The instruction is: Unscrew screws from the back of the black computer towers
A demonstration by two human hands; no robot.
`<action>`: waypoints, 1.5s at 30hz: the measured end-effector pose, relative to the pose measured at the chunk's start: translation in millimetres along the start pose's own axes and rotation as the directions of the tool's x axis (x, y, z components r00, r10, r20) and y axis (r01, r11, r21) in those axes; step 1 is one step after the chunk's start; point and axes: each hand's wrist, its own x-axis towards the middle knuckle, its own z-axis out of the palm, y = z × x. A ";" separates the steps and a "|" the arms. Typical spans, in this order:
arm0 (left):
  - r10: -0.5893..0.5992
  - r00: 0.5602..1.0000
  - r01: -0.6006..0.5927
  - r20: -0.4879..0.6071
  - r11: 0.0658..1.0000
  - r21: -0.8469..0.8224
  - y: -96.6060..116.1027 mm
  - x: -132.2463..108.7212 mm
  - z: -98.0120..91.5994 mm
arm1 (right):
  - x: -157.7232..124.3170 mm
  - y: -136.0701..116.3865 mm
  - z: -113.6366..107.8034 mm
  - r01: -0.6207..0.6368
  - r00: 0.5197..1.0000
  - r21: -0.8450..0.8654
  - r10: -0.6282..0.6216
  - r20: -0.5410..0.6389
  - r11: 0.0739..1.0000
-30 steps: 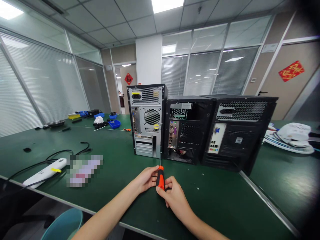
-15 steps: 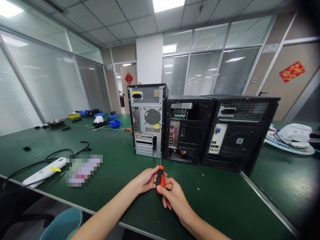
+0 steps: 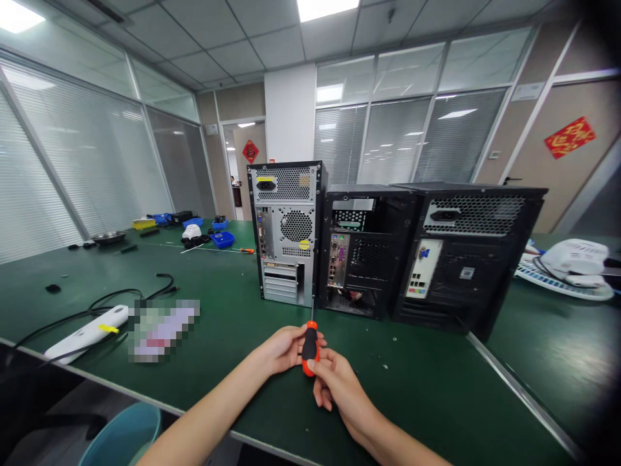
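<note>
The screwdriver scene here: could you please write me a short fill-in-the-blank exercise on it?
1. Both hands, the left hand and the right hand, hold one ____ with an orange and black handle.
2. Its shaft points at the silver-backed computer case, the ____ of three in the row.
3. The table has a ____ top.

Missing words: screwdriver; leftmost; green

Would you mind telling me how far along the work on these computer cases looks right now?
Done: the middle case already looks open, with its inside showing. In hand: the left hand and right hand both hold the orange-and-black screwdriver, its tip at the lower rear corner of the silver-backed case. Left: that case and the right black case look closed; whether the screw is out, I cannot tell.
</note>
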 end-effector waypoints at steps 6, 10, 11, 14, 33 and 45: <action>-0.017 0.999 0.016 -0.031 1.000 -0.017 0.9 -0.5 3.8 | -1.3 -1.6 1.0 -0.019 0.999 0.056 0.017 0.034 0.998; -0.012 0.999 0.011 -0.037 1.000 -0.013 0.6 0.0 3.3 | -2.3 -3.7 2.1 -0.030 0.999 0.081 0.026 0.048 0.996; -0.009 0.999 0.009 -0.037 1.000 -0.012 0.4 0.2 2.8 | -2.6 -4.3 2.2 -0.033 0.998 0.084 0.029 0.049 0.996; -0.002 0.999 0.001 -0.037 1.000 -0.010 -0.1 1.0 1.8 | -3.2 -5.5 2.2 -0.038 0.998 0.084 0.033 0.054 0.996; 0.023 0.990 -0.025 -0.138 1.000 -0.014 1.8 -1.7 10.3 | 2.4 5.6 -3.2 0.118 0.992 -0.152 -0.125 -0.036 0.981; 0.047 0.993 -0.055 -0.109 0.996 -0.067 1.9 -2.4 13.1 | -1.5 5.7 -4.8 0.236 0.964 -0.253 -0.258 -0.060 0.938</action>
